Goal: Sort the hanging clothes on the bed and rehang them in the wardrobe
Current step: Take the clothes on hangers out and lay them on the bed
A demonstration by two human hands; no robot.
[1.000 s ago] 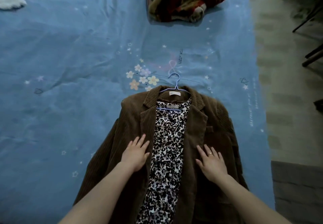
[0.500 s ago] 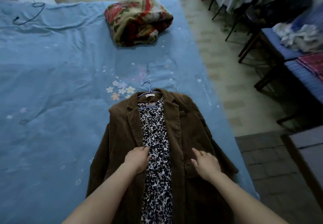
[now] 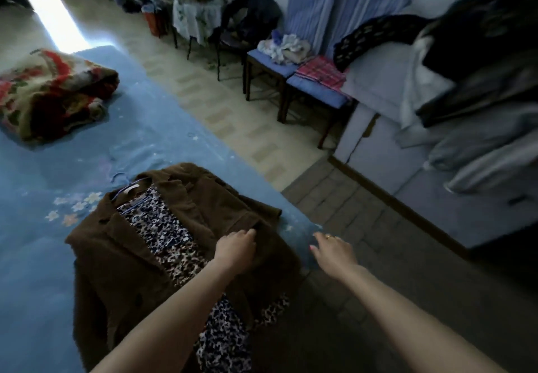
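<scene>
A brown corduroy jacket (image 3: 116, 259) lies face up on the blue bed (image 3: 37, 300), near the bed's right edge. Inside it is a leopard-print blouse (image 3: 166, 230), and both hang on blue hangers whose hook (image 3: 118, 176) points toward the far end of the bed. My left hand (image 3: 235, 249) is on the jacket's right front panel, with its fingers curled into the fabric. Clear of the clothes, my right hand (image 3: 332, 249) hovers past the bed's right edge above the floor, fingers loosely spread and holding nothing.
A folded red and cream blanket (image 3: 49, 90) lies at the far left of the bed. Across the tiled floor stand blue-cushioned wooden chairs (image 3: 314, 90) with cloths on them, a black chair (image 3: 247, 23), and a grey sofa (image 3: 387, 151) piled with clothes.
The view has swung right toward the room. My left hand moved from the left lapel across to the jacket's right panel. My right hand lifted off the jacket and went past the bed edge.
</scene>
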